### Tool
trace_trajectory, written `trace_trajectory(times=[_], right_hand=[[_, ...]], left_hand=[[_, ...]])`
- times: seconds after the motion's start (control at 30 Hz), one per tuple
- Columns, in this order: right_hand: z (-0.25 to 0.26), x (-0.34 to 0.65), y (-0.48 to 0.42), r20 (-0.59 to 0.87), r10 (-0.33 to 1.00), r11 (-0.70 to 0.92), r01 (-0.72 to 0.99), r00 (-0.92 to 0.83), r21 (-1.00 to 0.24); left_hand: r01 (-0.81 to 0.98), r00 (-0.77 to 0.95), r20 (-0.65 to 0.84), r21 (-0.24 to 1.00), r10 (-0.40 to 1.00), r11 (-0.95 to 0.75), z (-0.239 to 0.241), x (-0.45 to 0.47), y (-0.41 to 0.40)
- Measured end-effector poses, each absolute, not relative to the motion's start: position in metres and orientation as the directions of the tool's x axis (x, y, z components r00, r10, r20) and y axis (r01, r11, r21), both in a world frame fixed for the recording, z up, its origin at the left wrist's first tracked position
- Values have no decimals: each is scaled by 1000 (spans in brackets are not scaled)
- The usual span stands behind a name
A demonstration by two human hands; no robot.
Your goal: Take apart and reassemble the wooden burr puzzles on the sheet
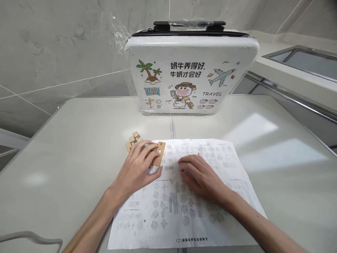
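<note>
My left hand point(140, 167) lies over a small group of flat wooden puzzle pieces, its fingers curved across them and the thumb at their near side. One wooden piece point(158, 159) marked "2", with a cut-out, sticks out past the fingertips. Stepped wooden blocks point(134, 138) show beyond the knuckles; the rest are hidden under the hand. My right hand point(200, 177) rests on the printed instruction sheet point(223, 228) with its fingers loosely bent and a little apart, and nothing shows in it. The sheet, covered in small puzzle diagrams, appears upside down from here.
A white hard case point(192, 70) with cartoon prints, a black handle and clear plastic wrap stands at the back of the white table point(65, 158). A grey cable point(31, 236) runs along the near left. Tiled wall rises behind; a light counter point(297, 73) is at right.
</note>
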State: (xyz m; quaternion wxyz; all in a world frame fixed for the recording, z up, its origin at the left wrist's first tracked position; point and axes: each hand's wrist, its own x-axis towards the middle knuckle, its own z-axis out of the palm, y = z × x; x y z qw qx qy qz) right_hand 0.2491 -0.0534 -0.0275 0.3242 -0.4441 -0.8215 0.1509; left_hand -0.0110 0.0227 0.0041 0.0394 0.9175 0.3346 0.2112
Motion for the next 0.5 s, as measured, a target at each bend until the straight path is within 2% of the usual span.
trace_trajectory(times=[0.27, 0.5], right_hand=[[-29, 248, -52, 409, 831, 555, 611, -378, -564], [-35, 249, -54, 352, 853, 521, 646, -385, -558]], left_hand=[[338, 799, 436, 246, 415, -909, -8, 16, -12], [359, 823, 382, 226, 421, -906, -20, 24, -22]])
